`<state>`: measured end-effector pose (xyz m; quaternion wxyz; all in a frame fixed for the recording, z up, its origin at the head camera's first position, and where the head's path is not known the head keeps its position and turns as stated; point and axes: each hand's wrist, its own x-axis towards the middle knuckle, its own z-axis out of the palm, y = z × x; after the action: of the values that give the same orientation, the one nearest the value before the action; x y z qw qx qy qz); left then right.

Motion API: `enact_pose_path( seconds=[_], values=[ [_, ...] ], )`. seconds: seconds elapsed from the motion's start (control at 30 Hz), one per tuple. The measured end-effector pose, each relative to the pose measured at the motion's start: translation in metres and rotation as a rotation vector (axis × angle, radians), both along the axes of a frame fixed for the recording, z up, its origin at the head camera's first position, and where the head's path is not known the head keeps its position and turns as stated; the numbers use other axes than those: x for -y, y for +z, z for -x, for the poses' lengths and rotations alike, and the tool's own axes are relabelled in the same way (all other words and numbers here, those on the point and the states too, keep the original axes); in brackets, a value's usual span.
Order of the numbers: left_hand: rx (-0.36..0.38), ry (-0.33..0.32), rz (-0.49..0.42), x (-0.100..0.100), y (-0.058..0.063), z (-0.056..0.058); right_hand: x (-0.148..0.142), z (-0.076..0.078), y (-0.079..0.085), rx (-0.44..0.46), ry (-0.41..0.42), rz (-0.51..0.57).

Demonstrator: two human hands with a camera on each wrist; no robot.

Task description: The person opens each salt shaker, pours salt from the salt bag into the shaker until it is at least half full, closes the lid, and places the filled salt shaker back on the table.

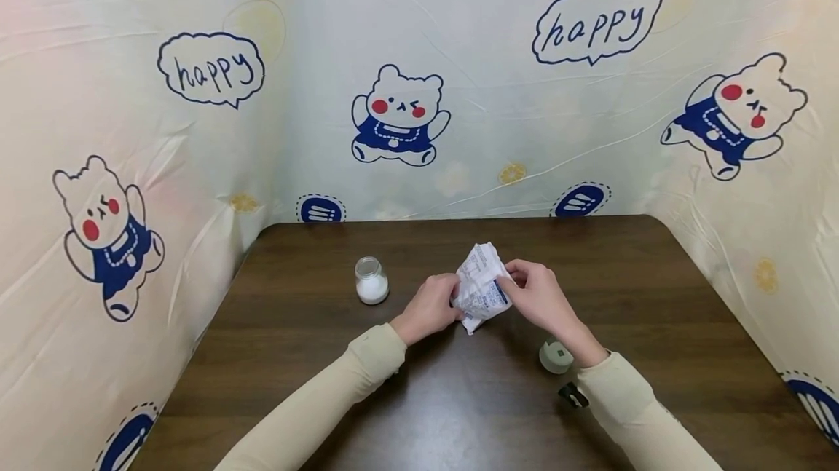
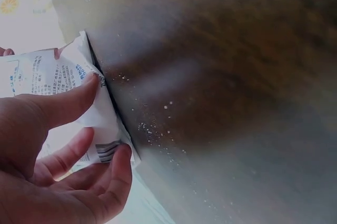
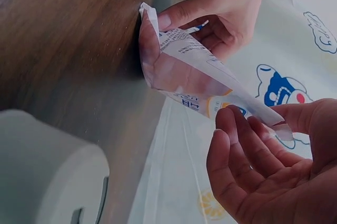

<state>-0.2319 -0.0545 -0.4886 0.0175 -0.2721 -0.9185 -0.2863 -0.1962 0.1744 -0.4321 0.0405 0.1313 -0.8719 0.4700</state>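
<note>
Between both hands is a crumpled white plastic packet (image 1: 483,285) with blue print, its lower edge close over the table. My left hand (image 1: 431,309) pinches its left side; in the left wrist view the thumb (image 2: 68,103) lies across the printed face, near a barcode. On the opposite side, my right hand (image 1: 539,295) pinches the packet's edge between thumb and fingers, with the other fingers (image 3: 226,166) loosely bent. To the left stands an uncapped glass jar (image 1: 371,282), partly filled with white grains.
A pale green lid (image 1: 556,357) lies beside my right forearm, with a small black object (image 1: 573,395) by the cuff. White grains (image 2: 150,129) are scattered over the brown wooden table (image 1: 446,398). A printed curtain (image 1: 485,121) surrounds the table's back and sides.
</note>
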Motion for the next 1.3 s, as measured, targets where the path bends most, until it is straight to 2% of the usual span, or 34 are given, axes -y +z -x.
enact_pose_path(
  seconds=[0.47, 0.67, 1.0, 1.3],
  values=[
    [-0.008, -0.004, 0.011, -0.012, 0.006, 0.011, -0.017, 0.013, 0.011, -0.009, -0.018, -0.125],
    [-0.014, -0.004, 0.019, -0.02, 0.004, 0.014, -0.025, 0.016, 0.012, -0.009, -0.021, -0.165],
    [-0.02, -0.017, 0.025, -0.036, -0.002, 0.018, -0.037, 0.011, 0.008, -0.018, -0.067, -0.166],
    [0.016, -0.008, 0.053, -0.053, -0.005, 0.029, -0.048, 0.007, 0.008, -0.015, -0.104, -0.167]
  ],
)
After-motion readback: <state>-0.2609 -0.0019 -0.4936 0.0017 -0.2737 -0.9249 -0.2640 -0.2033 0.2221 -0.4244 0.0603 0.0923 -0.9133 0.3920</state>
